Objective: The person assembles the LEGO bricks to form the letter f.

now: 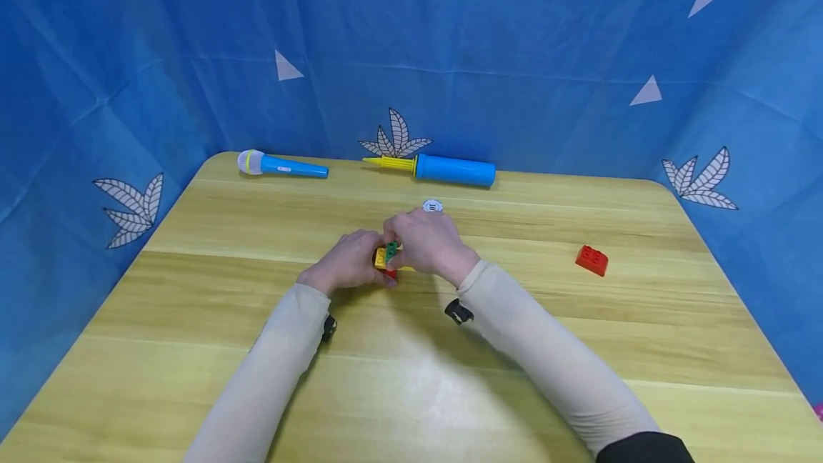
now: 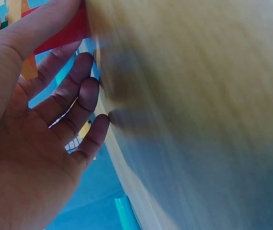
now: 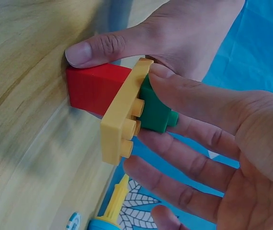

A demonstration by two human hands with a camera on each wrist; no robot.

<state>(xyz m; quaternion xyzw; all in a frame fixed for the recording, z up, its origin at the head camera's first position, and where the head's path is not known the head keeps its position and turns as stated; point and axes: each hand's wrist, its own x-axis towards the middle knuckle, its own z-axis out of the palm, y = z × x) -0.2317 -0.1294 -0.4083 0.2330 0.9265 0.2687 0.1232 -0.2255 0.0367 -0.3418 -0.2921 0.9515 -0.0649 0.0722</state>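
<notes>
A small stack of toy building bricks stands at mid-table between the two hands. At its bottom is a red brick point(image 3: 96, 88) on the tabletop, with a flat yellow brick point(image 3: 111, 127) across it and a green brick point(image 3: 153, 108) on top. The left hand point(image 1: 347, 261) holds the red brick, its thumb along one side, its other fingers spread near the table in the left wrist view. From above, the right hand point(image 1: 426, 240) pinches the green brick between thumb and fingers. Several yellow studs show beside the green brick.
Another red brick point(image 1: 591, 260) lies on the right of the wooden table point(image 1: 411, 391). Along the back edge lie a toy microphone point(image 1: 296, 166) and a blue and yellow hand pump point(image 1: 455, 170). A round white chip point(image 1: 432, 205) sits just beyond the right hand. Blue cloth hangs behind.
</notes>
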